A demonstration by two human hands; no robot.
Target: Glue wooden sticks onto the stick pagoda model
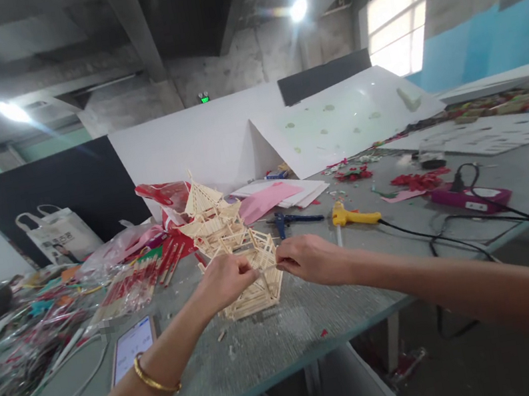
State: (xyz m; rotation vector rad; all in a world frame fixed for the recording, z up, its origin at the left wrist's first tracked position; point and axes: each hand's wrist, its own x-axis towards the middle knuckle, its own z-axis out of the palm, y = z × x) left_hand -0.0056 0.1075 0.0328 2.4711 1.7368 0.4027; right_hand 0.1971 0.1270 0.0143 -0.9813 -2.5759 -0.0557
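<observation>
Both hands pinched tight here: left grip (pixel 230 278) and right grip (pixel 311 259) are closed on opposite ends of a thin pale stick (pixel 269 267), so it bridges the gap. Taking that as clock centre, the grey worktop (pixel 289 342) runs all round. Wooden stick model (pixel 225 235) rises toward eleven, its front part right by the hands. Purple power strip (pixel 452 199) sits near three, yellow glue gun (pixel 349 216) around two, phone (pixel 132 348) about eight.
</observation>
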